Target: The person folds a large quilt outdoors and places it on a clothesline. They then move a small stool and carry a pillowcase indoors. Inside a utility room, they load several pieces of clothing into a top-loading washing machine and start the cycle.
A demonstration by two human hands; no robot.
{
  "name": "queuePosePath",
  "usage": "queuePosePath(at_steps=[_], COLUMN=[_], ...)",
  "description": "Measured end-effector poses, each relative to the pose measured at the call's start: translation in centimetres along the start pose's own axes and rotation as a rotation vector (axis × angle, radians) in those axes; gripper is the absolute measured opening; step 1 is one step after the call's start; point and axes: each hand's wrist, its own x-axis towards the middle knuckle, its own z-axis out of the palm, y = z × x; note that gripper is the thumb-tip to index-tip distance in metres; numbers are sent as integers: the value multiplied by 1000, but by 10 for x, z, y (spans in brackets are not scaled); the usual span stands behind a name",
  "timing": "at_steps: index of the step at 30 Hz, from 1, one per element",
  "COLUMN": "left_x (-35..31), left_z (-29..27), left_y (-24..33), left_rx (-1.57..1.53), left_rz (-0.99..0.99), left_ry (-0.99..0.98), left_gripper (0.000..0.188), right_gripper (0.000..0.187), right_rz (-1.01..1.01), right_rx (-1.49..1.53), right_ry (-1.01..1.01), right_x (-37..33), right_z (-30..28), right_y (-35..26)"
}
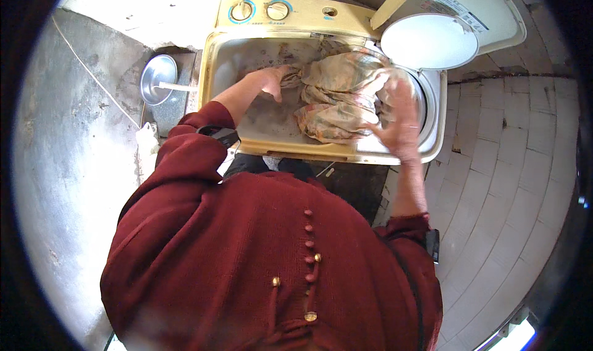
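A bulky wet patterned cloth (pixel 343 94), beige with reddish and greenish patches, lies bunched across a twin-tub washing machine (pixel 302 148). It stretches from the murky water of the wash tub (pixel 247 51) on the left to the round spin tub (pixel 427 104) on the right. My left hand (pixel 270 82) is over the wash tub, closed on a twisted end of the cloth. At the cloth's right side, by the spin tub, my right hand (pixel 401 119) is blurred, its fingers spread and the thumb apart. Whether its palm touches the cloth is unclear.
Behind the tubs runs a control panel (pixel 302 11) with knobs. A raised lid (pixel 482 17) and a white round inner cover (pixel 429 41) stand at the back right. A metal basin (pixel 159 79) with a white hose sits left, near a grey wall (pixel 80 135). Tiles (pixel 500 165) line the right.
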Motion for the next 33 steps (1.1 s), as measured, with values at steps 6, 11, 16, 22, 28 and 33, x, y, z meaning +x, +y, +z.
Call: queuePosePath(at_steps=[6, 11, 16, 22, 28, 33], left_x=[65, 137, 163, 43, -37, -54], left_z=[16, 33, 62, 64, -4, 6], left_y=[27, 39, 40, 39, 70, 66], left_rx=[130, 85, -362, -516, -562, -601], left_rz=[68, 204, 293, 345, 553, 761], left_ry=[144, 324, 260, -29, -104, 262], left_gripper=[142, 126, 51, 46, 51, 118], right_gripper=[89, 80, 87, 77, 50, 33], right_rz=[-231, -14, 74, -27, -20, 173], right_rx=[-91, -10, -131, -184, -89, 115], right_ry=[-342, -407, -344, 106, 153, 448], right_x=[29, 46, 41, 40, 50, 15], right_z=[71, 79, 98, 111, 84, 63], right_y=[-62, -69, -57, -52, -46, -37])
